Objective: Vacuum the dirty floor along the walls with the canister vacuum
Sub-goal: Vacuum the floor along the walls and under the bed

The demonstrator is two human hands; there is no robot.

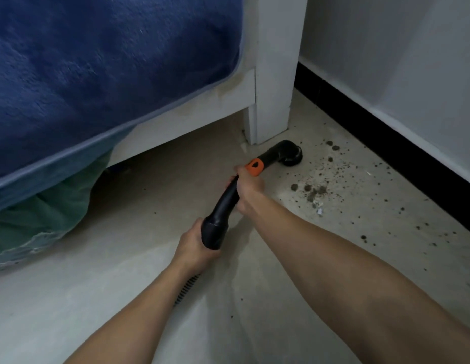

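Observation:
A black vacuum wand point(223, 206) with an orange collar point(254, 166) runs from my hands toward the bed leg. Its round brush nozzle point(290, 155) rests on the pale floor point(149, 258), just right of the white bed leg point(270, 109). My left hand point(195, 245) grips the wide lower end of the wand, where the ribbed hose point(186, 287) joins it. My right hand point(248, 187) grips the wand just below the orange collar. Brown dirt crumbs point(315, 190) lie scattered to the right of the nozzle, toward the black skirting point(386, 143).
A bed with a blue blanket point(97, 74) and white frame point(189, 122) fills the left. Green fabric point(45, 214) hangs below it. A white wall point(399, 61) rises on the right. More crumbs dot the floor along the skirting.

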